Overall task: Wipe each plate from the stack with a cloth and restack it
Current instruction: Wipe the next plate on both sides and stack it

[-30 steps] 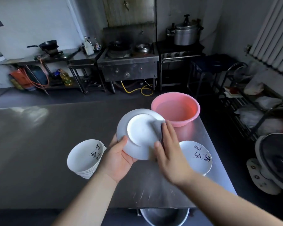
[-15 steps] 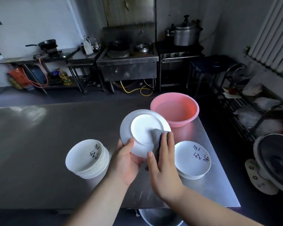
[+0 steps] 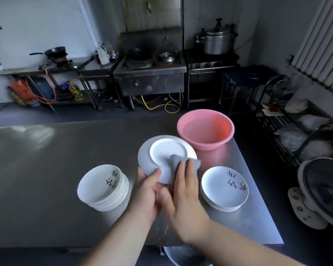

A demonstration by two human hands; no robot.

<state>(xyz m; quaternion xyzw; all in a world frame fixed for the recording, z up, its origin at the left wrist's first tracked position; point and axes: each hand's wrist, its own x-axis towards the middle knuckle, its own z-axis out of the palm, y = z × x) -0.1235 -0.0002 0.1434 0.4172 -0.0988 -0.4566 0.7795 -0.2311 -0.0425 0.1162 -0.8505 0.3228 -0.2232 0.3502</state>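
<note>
My left hand (image 3: 147, 191) grips the lower edge of a white plate (image 3: 158, 150), held tilted above the steel table with its underside toward me. My right hand (image 3: 185, 198) presses a grey cloth (image 3: 183, 163) against the lower right of that underside. A tall stack of white plates (image 3: 102, 186) with black writing stands to the left of my hands. A shorter stack of the same plates (image 3: 224, 187) sits to the right.
A pink basin (image 3: 206, 129) stands on the steel table (image 3: 46, 169) just behind the held plate. A metal bowl (image 3: 183, 256) shows below the table's near edge. A fan (image 3: 323, 191) and wire racks stand on the right; stoves line the far wall.
My right hand with the cloth has slid down and left across the plate's underside. The plate has tilted a little and the view has shifted slightly.
</note>
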